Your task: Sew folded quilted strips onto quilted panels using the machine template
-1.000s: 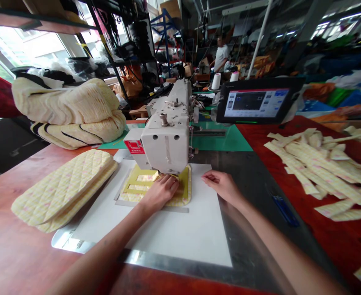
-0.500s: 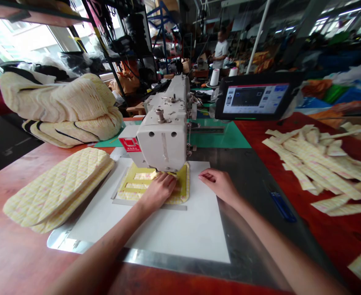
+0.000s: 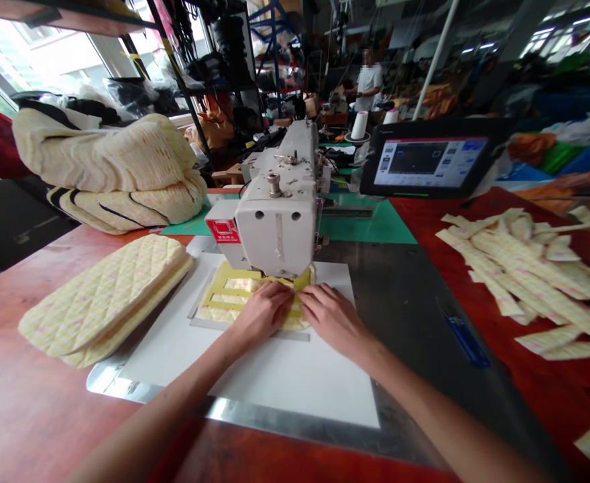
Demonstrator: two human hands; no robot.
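Observation:
Under the head of the white sewing machine (image 3: 277, 228) lies a quilted, pale-yellow fabric piece (image 3: 214, 312), framed by a yellow slotted template (image 3: 219, 303). My left hand (image 3: 265, 308) rests on the template's middle, fingers curled down and closed; whatever they pinch is hidden beneath them. Close beside it, my right hand (image 3: 330, 315) touches the template's right part with fingers stretched toward the left hand. A light strip shows in the upper slot near the left fingers. The needle area is mostly covered by the machine head.
Stacked quilted pieces (image 3: 104, 295) lie at left, with a bigger fabric pile (image 3: 108, 161) behind. A control screen (image 3: 426, 157) stands at back right. Blue-handled snips (image 3: 466, 341) and many cut fabric strips (image 3: 531, 268) lie to the right. A person (image 3: 369, 84) stands in the background.
My right hand has moved left from beside the template onto it, next to my left hand. The left hand stays on the template. The whole view has shifted slightly.

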